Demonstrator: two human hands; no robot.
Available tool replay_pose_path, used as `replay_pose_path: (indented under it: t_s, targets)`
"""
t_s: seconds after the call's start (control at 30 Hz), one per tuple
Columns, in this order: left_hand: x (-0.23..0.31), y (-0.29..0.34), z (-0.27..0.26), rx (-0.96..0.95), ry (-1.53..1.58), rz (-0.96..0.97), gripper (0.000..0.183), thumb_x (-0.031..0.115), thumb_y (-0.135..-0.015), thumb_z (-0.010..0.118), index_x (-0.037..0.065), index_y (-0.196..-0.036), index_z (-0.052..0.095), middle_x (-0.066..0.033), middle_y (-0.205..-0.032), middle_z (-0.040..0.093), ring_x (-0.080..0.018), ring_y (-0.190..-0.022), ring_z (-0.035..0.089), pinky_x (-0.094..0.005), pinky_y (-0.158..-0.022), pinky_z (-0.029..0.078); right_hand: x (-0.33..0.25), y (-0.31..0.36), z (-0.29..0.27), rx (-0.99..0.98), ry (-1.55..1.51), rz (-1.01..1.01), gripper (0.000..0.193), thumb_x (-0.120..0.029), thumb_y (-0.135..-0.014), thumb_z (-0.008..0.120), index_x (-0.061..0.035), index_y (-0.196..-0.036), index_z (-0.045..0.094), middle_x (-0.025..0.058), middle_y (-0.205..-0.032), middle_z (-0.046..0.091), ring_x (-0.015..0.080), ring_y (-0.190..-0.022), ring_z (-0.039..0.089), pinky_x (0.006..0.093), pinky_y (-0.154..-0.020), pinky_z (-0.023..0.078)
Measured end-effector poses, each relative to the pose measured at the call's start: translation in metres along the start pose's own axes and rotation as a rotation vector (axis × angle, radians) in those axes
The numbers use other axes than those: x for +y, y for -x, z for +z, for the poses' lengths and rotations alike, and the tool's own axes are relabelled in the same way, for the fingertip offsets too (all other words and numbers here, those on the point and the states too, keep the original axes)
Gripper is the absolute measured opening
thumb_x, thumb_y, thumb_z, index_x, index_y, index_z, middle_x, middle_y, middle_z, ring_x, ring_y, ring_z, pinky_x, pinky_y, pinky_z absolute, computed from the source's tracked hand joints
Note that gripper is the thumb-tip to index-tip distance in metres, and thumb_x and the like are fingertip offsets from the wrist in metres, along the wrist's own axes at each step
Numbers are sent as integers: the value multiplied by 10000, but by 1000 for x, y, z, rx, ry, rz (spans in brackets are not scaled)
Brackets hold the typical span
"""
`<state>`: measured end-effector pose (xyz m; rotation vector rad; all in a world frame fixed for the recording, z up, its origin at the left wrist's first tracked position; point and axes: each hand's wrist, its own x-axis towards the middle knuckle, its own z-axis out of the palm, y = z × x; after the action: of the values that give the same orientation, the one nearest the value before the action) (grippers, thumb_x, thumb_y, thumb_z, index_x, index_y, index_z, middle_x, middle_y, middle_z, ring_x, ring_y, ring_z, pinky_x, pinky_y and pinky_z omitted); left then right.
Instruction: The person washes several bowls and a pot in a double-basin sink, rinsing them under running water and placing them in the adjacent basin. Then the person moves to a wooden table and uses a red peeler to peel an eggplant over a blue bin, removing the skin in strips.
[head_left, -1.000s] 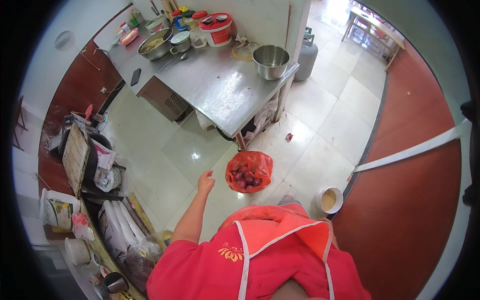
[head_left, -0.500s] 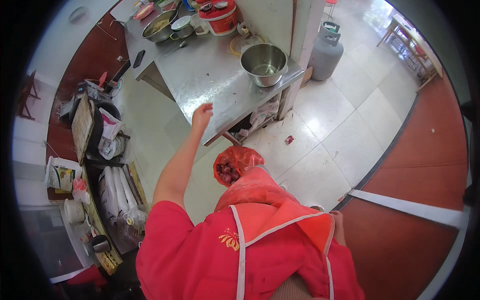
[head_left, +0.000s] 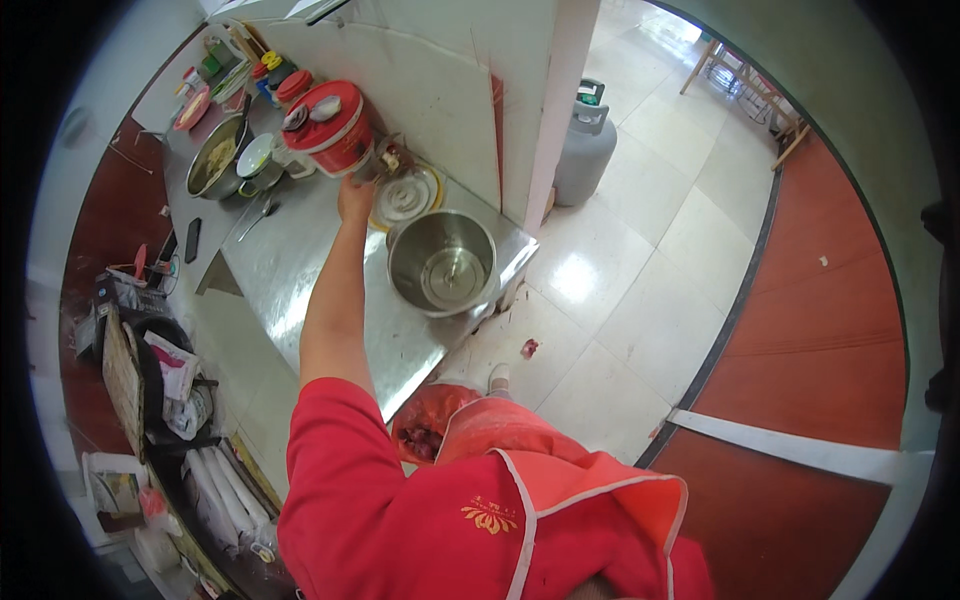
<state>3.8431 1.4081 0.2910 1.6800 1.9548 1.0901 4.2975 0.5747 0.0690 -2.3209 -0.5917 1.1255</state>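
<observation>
My left arm stretches forward over the steel table (head_left: 310, 270). My left hand (head_left: 357, 198) is just in front of the red lidded bucket (head_left: 345, 145), its fingers slightly apart and small in view. I see nothing held in it; whether the fingertips touch the bucket I cannot tell. Right beside the hand lie a small brownish and white bundle (head_left: 393, 156) and a round clear lid with a yellow rim (head_left: 408, 197). A deep steel pot (head_left: 442, 262), with nothing in it, stands nearer me at the table's right corner. My right hand is out of view.
A steel basin of food (head_left: 213, 165), a small lidded pot (head_left: 258, 160), a spoon (head_left: 258, 218) and a black phone (head_left: 192, 240) are on the left. Below the front edge sits a red bag of onions (head_left: 420, 432). A grey gas cylinder (head_left: 586, 150) stands beyond the wall.
My left hand has reached forward from the table's front edge to the red bucket. I have moved closer to the table. My right hand has gone out of view.
</observation>
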Motion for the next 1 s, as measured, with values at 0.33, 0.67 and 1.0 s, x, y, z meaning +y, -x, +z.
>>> replay_pose_path:
  t_s: [0.33,0.67,1.0]
  targets:
    - [-54,-62,59,-103,68,-157,361,236,-688,695,89,-1018,699,-99,-934,715,-246,-909,676,-369,-830,512,-133,-6,-10,-150,-95,244,237,-78,-789,621,-2,-1004,684,88,-872,695,142,-743,630,285,-651,511]
    - [-40,-69,66,132,382,-282,413,139,-679,740,44,-1063,623,-128,-865,666,-232,-828,662,-339,-716,528,-222,-71,-20,-149,11,125,267,-78,-794,625,-3,-1045,681,97,-948,702,145,-814,641,281,-712,513]
    - [-59,-49,-2,-223,507,-257,195,88,-758,691,36,-947,689,-43,-860,685,-127,-798,627,-272,-736,493,-215,-67,-5,-187,6,206,252,-64,-779,630,-6,-1019,683,78,-898,697,147,-780,633,290,-672,515]
